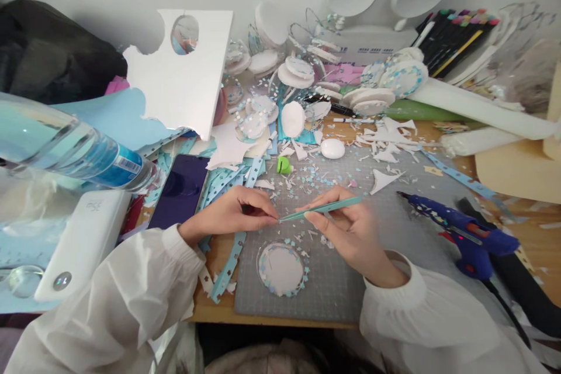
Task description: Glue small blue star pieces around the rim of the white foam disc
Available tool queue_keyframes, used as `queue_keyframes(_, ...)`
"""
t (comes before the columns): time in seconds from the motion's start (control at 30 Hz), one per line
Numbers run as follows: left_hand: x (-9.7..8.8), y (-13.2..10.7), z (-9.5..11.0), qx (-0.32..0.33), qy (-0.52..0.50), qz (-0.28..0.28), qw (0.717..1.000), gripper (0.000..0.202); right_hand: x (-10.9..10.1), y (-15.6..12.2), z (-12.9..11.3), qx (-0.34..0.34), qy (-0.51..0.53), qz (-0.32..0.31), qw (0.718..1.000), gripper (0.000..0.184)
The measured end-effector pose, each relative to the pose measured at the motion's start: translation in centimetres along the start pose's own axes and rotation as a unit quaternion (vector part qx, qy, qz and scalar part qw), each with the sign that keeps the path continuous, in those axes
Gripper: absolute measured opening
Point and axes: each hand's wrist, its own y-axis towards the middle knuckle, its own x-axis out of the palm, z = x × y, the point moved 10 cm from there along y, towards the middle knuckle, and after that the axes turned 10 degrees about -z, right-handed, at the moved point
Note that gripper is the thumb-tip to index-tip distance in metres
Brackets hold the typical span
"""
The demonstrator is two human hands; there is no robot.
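My right hand [346, 228] grips a pair of teal tweezers [335, 205], their tips pointing left. Thumb and forefinger of my left hand [239, 210] are pinched together right at those tips; whatever tiny piece is between them is too small to name. Below both hands, a white foam disc [281, 269] lies flat on the grey cutting mat [333, 295], ringed with small blue and white stars. Loose star pieces [322, 175] are scattered on the mat beyond my hands.
A blue glue gun [464, 234] lies at the right. On the left are a phone [179, 190], a white power bank [83, 245] and a water bottle [87, 146] on its side. Decorated discs [298, 73], a cut foam board [193, 82] and a green punch [284, 165] stand behind.
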Motion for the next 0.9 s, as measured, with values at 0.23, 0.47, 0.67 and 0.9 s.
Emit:
queue_keyframes(0.23,0.0,0.0,0.0,-0.007,-0.004,0.001,1.0,0.012,0.2,0.1,0.1,0.008,0.022,-0.005,1.0,0.01)
queue_keyframes(0.47,0.0,-0.1,-0.4,-0.012,-0.005,0.0,1.0,0.012,0.2,0.1,0.1,0.009,0.018,-0.005,1.0,0.011)
queue_keyframes(0.67,0.1,-0.1,-0.7,-0.03,-0.012,-0.001,0.999,0.014,-1.1,0.2,-1.2,-0.058,-0.004,0.05,0.997,0.006)
queue_keyframes(0.9,-1.5,-1.0,0.9,0.015,-0.026,0.093,0.995,0.021,-2.4,-1.3,-6.4,-0.241,-0.164,0.127,0.948,0.024)
